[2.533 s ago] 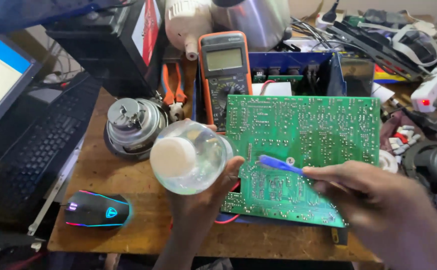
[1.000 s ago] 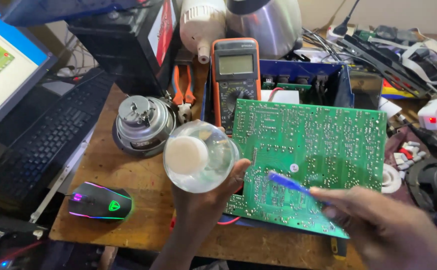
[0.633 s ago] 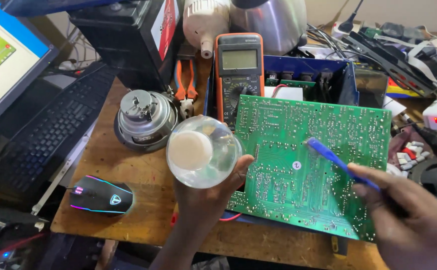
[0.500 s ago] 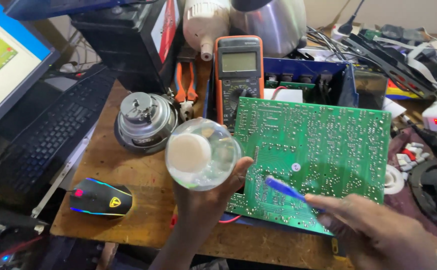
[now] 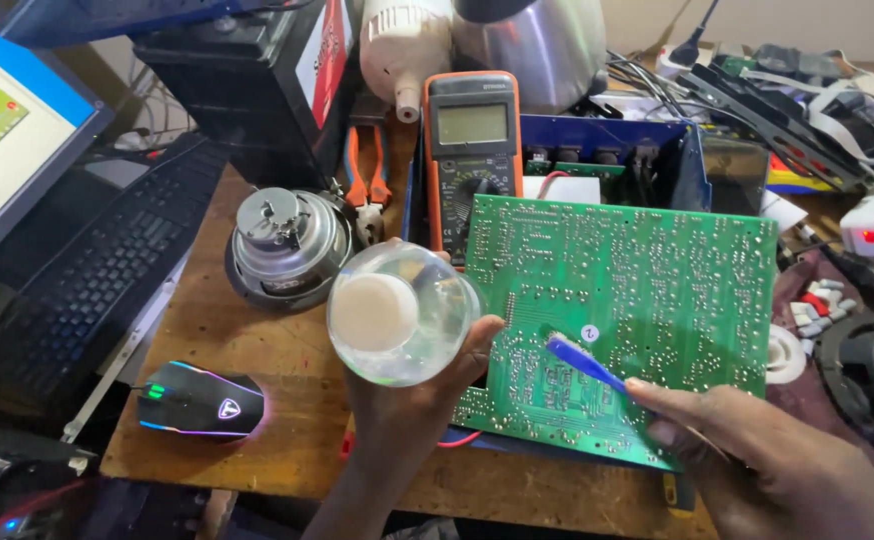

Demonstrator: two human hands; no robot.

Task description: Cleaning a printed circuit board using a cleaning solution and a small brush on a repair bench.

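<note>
My left hand (image 5: 412,410) grips a clear plastic bottle (image 5: 402,312) with a white cap, seen end-on above the desk's wooden top. A large green circuit board (image 5: 637,300) lies solder side up to its right, resting over a blue case. My right hand (image 5: 757,450) holds a blue-handled brush (image 5: 585,364) whose tip touches the board's lower middle. My left thumb lies against the board's left edge.
An orange multimeter (image 5: 472,150) stands behind the board. A round metal motor (image 5: 282,245) and orange pliers (image 5: 365,165) sit to the left, a lit mouse (image 5: 202,400) and black keyboard (image 5: 87,290) further left. Cables and small parts crowd the right side.
My right hand swept the brush across the board, up to the right and back to the lower middle. The bottle stayed in my left hand, shifting only slightly.
</note>
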